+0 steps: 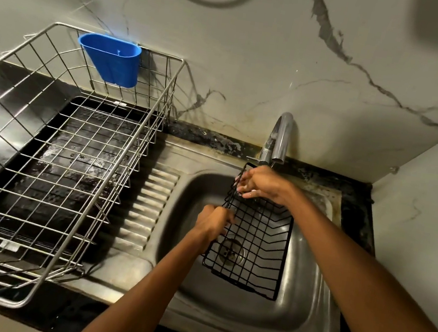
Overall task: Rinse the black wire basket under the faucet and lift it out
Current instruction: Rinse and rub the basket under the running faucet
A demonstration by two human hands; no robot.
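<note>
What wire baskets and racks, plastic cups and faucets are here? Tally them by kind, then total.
Black wire basket: 1
Steel wire dish rack: 1
Blue plastic cup: 1
Faucet: 1
Total: 4

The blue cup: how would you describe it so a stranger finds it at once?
Left of the steel sink stands a large silver wire rack. The blue cup hangs on the rack's back rim, against the marble wall. It is the only coloured plastic thing here.

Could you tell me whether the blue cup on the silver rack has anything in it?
No, the blue cup hanging on the silver rack shows only its bare inside.
</note>
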